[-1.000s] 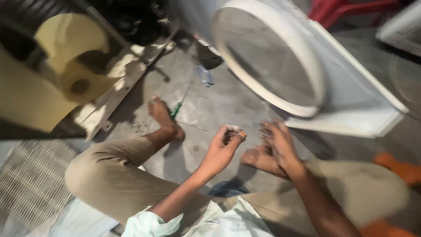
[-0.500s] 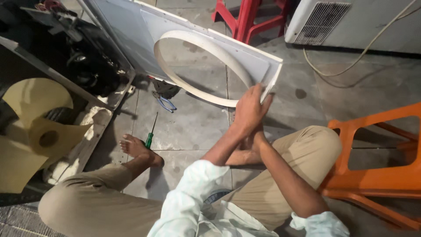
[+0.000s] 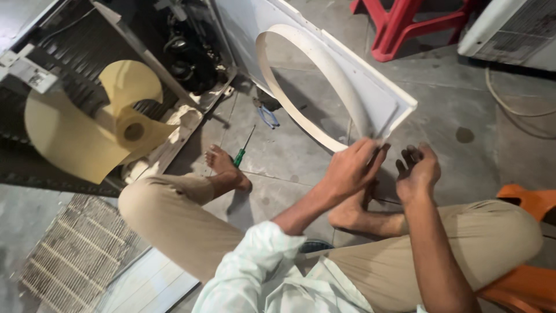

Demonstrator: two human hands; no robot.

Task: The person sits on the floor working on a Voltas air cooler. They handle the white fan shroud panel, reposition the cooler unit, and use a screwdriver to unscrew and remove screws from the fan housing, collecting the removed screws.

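Gripping: left hand (image 3: 347, 169) closes thumb and fingers on the near lower corner of the white rectangular sheet-metal panel with a large round opening (image 3: 370, 95); looks like a pinch on the edge, not a full wrap.
Right hand: right hand (image 3: 418, 169) sits just right of the panel's corner, fingers half curled, palm turned up and inward; holds nothing, seems not to touch the panel, contact hard to tell.
Panel place: stands on edge on the grey concrete floor (image 3: 452, 116), near corner just ahead of the person's crossed bare feet, far end leaning by the open dark unit with the pale yellow plastic fan blade (image 3: 98, 130).
Panel facing: broad face with the raised ring tilts toward the camera and to the left; back face turns toward the red plastic stool (image 3: 405, 29).
Long axis: runs from upper left, beside the fan unit, down to the right at the held corner; roughly diagonal in view.
Doing it well: judgement, a thin edge and a wide panel, so a second grip from the right hand on the adjoining edge would steady it; keep fingers off the sharp corner.
Near panel: green-handled screwdriver (image 3: 242, 152) and blue-handled pliers (image 3: 267, 117) lie on the floor left of the panel's lower edge.
Other: orange plastic chair (image 3: 530, 200) right of the panel, well apart.
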